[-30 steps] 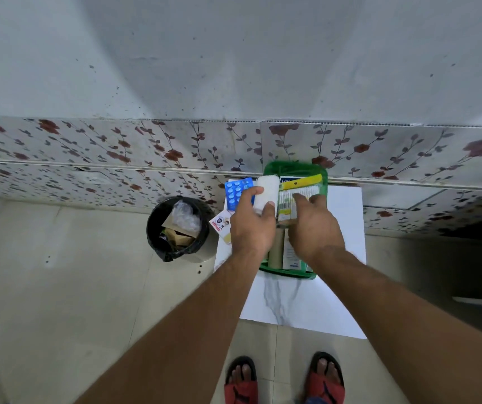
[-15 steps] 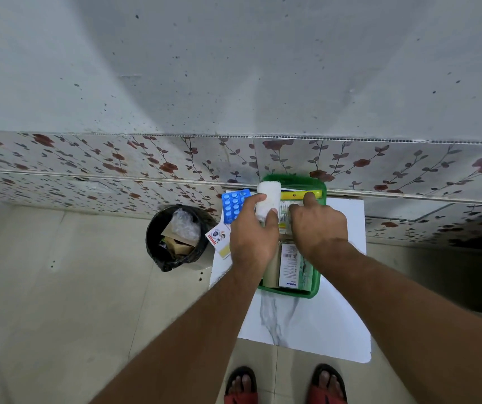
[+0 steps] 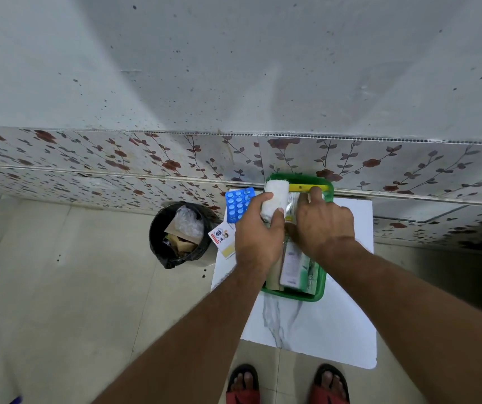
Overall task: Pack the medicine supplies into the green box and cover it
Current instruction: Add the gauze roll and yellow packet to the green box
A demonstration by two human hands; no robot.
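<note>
Head view, near to far: the green box [image 3: 292, 295] is sitting at the white board's [image 3: 321, 330] far edge, the left hand [image 3: 258, 237] is closing its fingers around a white roll [image 3: 274, 199], the right hand [image 3: 323, 225], fingers bent, is pressing packets down; packing is probably underway, next seating the roll, then collecting the blue blister pack [image 3: 238, 204].

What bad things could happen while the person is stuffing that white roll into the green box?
The white roll sits high, held by the left hand, so the lid might not shut over it. The green box already looks crowded, and the right hand pressing inside could squash packets. The blue pill strip lies outside and might get forgotten.
</note>
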